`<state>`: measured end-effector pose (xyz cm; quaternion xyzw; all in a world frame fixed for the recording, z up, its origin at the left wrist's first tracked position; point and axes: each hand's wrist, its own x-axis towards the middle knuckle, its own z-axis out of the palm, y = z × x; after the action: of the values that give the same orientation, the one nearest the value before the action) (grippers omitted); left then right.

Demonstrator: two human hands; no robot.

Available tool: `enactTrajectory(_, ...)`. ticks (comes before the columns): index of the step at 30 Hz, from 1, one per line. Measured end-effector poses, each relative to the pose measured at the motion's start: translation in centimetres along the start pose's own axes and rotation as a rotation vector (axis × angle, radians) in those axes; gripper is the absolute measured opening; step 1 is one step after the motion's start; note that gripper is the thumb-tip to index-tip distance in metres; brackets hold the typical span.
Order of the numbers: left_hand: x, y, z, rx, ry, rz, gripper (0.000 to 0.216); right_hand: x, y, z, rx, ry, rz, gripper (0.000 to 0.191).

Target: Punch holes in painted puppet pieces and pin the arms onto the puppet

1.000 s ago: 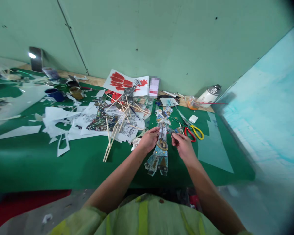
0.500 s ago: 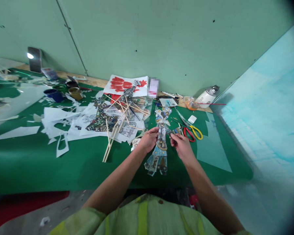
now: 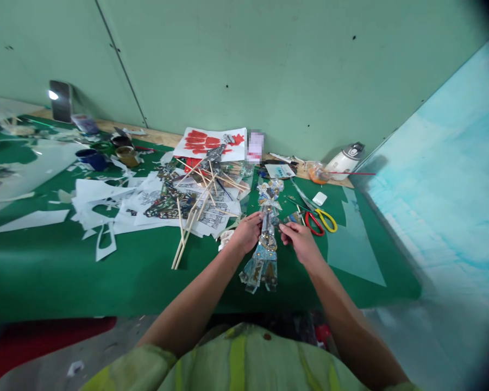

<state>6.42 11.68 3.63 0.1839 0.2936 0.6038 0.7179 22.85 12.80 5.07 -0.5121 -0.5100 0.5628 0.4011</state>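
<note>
A flat painted shadow puppet (image 3: 265, 251) in blue and gold lies lengthwise on the green table cover (image 3: 57, 277), head end away from me. My left hand (image 3: 248, 232) pinches the puppet's upper body from the left, fingers curled. My right hand (image 3: 299, 241) is closed in a pinch at the puppet's right side, near a small arm piece; what sits between its fingertips is too small to name. Both forearms reach in from the bottom of the view.
Red and yellow scissors (image 3: 321, 221) lie just right of my right hand. Several wooden sticks (image 3: 189, 217) and paper cut-outs (image 3: 106, 203) cover the left. Paint pots (image 3: 127, 153) stand at the back left, a white bottle (image 3: 345, 157) at the back right, and a red-painted sheet (image 3: 212, 142) leans on the wall.
My right hand has shifted slightly left, closer to the puppet's middle. My left hand has kept its grip in place.
</note>
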Motion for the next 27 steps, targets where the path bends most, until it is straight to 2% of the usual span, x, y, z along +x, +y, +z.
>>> enactTrajectory(6, -0.3, 0.3, 0.3, 0.003, -0.086, -0.013, 0.018, 0.6, 0.0, 0.0, -0.024, -0.001, -0.011, 0.031)
enactTrajectory(13, -0.2, 0.3, 0.4, 0.01, -0.102, -0.009, 0.023, 1.2, -0.8, -0.1, -0.108, -0.001, -0.037, 0.031)
enactTrajectory(20, 0.1, -0.3, 0.3, 0.065, 0.01, 0.051, 0.029, 1.6, -0.9, 0.0, -0.183, -0.021, -0.042, 0.03)
enactTrajectory(27, 0.6, -1.1, 0.1, 0.158, 0.034, 0.155, 0.033, 1.0, -1.4, 0.5, -0.177, -0.059, -0.024, 0.033)
